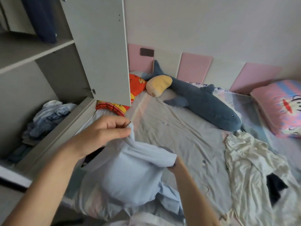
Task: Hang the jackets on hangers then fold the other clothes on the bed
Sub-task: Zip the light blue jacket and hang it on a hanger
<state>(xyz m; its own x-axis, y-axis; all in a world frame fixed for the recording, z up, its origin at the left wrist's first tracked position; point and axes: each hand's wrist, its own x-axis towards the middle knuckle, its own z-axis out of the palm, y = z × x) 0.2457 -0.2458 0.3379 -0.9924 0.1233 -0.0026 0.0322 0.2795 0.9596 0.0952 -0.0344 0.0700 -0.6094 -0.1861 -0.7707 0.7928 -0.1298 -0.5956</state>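
Over bed (179,128), left hand (105,129) pinches blue garment (130,176) edge, right hand (175,163) grips its bunched fold. Thin pinch could slip; cloth would drop crumpled.

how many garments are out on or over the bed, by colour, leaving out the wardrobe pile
light blue garment: 1
cream garment: 1
black garment, partly under the cream one: 1
total: 3
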